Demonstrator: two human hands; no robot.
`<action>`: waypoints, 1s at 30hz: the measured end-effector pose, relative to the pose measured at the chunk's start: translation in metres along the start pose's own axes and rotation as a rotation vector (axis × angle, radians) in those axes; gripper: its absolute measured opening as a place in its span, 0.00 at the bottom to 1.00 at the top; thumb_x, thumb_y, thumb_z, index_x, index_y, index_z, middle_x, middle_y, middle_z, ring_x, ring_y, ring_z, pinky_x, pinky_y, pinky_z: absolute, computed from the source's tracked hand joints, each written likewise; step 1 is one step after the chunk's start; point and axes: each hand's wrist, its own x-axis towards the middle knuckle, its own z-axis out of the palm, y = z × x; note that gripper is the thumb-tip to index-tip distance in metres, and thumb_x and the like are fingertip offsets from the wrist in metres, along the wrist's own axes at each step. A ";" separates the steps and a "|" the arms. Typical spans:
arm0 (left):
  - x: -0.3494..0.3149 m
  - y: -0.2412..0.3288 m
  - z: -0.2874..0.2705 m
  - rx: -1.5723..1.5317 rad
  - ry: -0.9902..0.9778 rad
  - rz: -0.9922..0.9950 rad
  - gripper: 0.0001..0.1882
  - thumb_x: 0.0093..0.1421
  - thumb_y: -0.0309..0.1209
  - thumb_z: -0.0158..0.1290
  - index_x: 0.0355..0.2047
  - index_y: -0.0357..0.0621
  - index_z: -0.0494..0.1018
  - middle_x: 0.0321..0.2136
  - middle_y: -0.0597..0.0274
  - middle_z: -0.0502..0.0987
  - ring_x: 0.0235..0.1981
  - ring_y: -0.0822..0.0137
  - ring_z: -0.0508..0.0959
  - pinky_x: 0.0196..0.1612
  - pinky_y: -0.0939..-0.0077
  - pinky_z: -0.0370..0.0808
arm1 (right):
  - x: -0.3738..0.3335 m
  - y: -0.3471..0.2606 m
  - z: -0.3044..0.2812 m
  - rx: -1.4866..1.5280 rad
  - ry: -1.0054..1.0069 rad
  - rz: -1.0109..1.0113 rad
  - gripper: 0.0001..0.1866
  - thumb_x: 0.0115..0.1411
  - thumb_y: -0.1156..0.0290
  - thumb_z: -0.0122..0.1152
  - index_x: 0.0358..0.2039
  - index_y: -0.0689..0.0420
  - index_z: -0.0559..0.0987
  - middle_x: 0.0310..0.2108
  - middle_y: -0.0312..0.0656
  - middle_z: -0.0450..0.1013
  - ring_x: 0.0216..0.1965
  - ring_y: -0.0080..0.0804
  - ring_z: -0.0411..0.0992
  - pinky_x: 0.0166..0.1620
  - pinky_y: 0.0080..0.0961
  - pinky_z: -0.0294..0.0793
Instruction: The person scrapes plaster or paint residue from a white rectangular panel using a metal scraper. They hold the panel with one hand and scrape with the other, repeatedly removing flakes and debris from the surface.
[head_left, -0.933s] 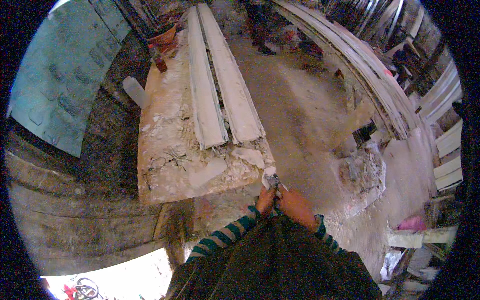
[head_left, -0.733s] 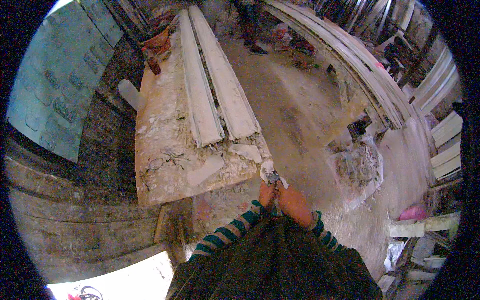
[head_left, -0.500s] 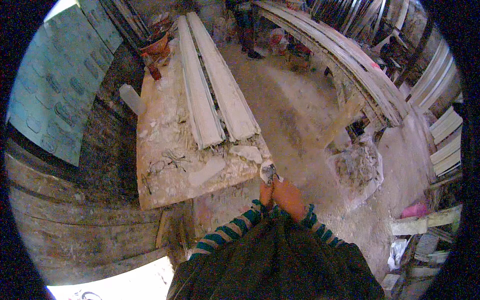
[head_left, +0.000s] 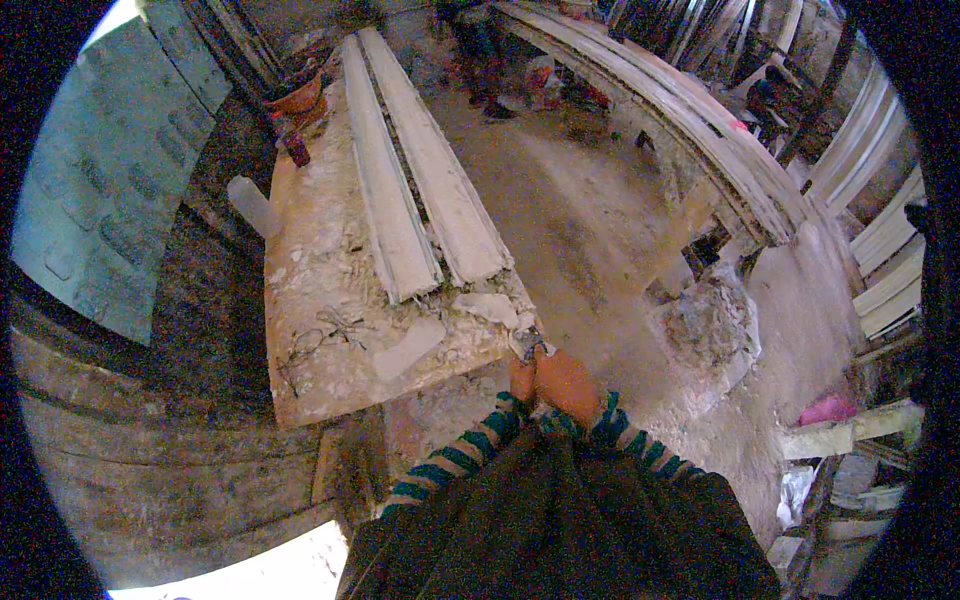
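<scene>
Plaster-caked table [head_left: 330, 370], both hand [head_left: 550, 380] clasping small tool [head_left: 530, 350]

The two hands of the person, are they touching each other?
Touching. The head view shows the left hand pressed against the right hand with no gap, both closed around a small grey tool beside the table corner.

Across these few moments our view swings a little, so the worktable [head_left: 330, 330] with its two long white mouldings [head_left: 420, 200] slides leftward and sits more upright in the picture than before. Our left hand [head_left: 521, 380] and right hand [head_left: 567, 383] draw closer together just off the table's near corner, and the small grey tool [head_left: 532, 349] they grip shows less of itself than it did. The striped cuffs [head_left: 480, 440] bunch nearer to each other below the hands.
</scene>
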 end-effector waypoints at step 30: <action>0.009 0.003 0.001 -0.031 0.009 0.022 0.20 0.57 0.27 0.51 0.50 0.43 0.62 0.37 0.60 0.75 0.34 0.63 0.76 0.35 0.69 0.75 | 0.023 0.022 0.024 0.025 0.108 -0.059 0.13 0.57 0.66 0.46 0.36 0.62 0.74 0.25 0.58 0.73 0.26 0.55 0.73 0.26 0.49 0.71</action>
